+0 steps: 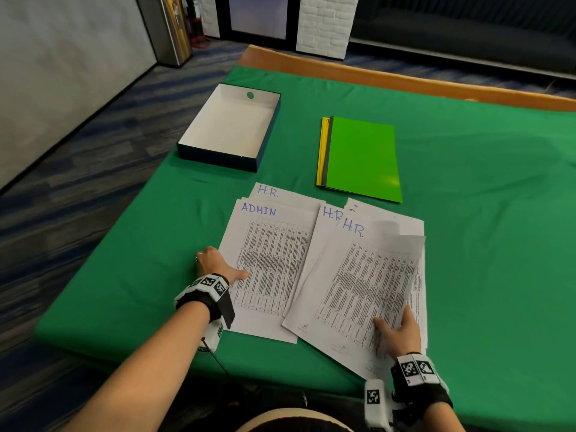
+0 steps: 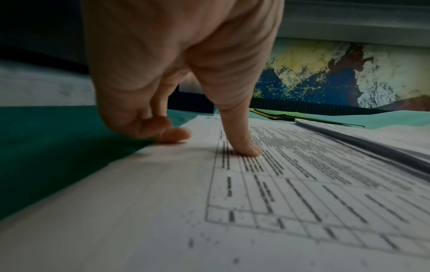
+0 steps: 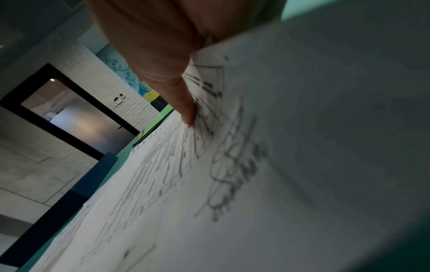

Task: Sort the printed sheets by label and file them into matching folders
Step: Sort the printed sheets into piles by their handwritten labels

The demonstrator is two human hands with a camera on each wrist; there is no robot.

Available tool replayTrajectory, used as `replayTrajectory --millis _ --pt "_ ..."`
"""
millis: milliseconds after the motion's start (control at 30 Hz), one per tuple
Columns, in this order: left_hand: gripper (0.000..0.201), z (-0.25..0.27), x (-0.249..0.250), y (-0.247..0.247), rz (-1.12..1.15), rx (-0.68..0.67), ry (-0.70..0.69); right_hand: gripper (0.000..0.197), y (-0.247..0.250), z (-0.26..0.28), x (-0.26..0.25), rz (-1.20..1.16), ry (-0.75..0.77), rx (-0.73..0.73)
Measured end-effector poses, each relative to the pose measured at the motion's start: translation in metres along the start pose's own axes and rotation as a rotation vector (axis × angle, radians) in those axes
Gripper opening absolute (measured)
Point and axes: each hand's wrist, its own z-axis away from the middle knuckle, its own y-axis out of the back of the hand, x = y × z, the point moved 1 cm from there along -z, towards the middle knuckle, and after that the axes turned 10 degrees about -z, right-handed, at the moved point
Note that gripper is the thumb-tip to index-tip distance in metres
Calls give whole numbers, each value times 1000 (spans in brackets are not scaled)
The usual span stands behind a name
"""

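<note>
Printed sheets with handwritten labels lie on the green cloth [image 1: 156,244]. At the left edge of the ADMIN sheet [image 1: 274,254] is my left hand [image 1: 218,263]. Its thumb [image 2: 242,143] presses flat on the print, and its curled fingers [image 2: 167,132] rest at the paper's edge. My right hand [image 1: 400,333] pinches the lower right of the top H.R. sheet [image 1: 358,275], thumb [image 3: 167,73] on top, and that side is lifted off the pile. Other H.R. sheets [image 1: 268,191] peek out behind. Green [image 1: 363,157], grey [image 1: 328,151] and yellow [image 1: 321,151] folders lie stacked and closed beyond the sheets.
An open, empty dark blue box [image 1: 230,126] with a white inside stands at the back left of the cloth. A wooden table edge [image 1: 374,76] runs along the far side. The near cloth edge lies just in front of me.
</note>
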Motion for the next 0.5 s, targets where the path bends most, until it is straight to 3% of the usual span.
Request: replayTrajectory --millis 200,300,367,433,500 --pt "88 0 1 6 -209 -19 59 21 5 -1 -1 62 -53 60" --pt "87 6 7 9 -237 1 45 21 4 -2 -1 62 -62 71" --pt "82 18 13 6 -282 153 -87 22 2 -2 -1 50 -49 95" --pt "60 33 15 -4 -252 329 -346 23 1 -2 1 18 -50 115" --pt "48 46 13 -17 -200 358 -577 25 0 -1 2 -15 -75 117"
